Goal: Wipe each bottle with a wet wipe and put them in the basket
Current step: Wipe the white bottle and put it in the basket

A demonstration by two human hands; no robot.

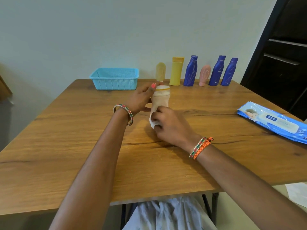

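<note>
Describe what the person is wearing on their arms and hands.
Both forearms are bare, no sleeves. The left hand has pink-orange nail polish, and its wrist carries a beaded bangle in red, green and silver. The right hand has a similar beaded bangle at the wrist, plus an orange braided thread.

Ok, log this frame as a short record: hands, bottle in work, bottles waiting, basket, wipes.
left hand: grips the peach bottle
right hand: presses a white wipe to the bottle's lower part
bottles waiting: six upright along the table's far edge
basket: light blue, no bottle visible inside
wipes pack: blue, lying flat at right
</note>
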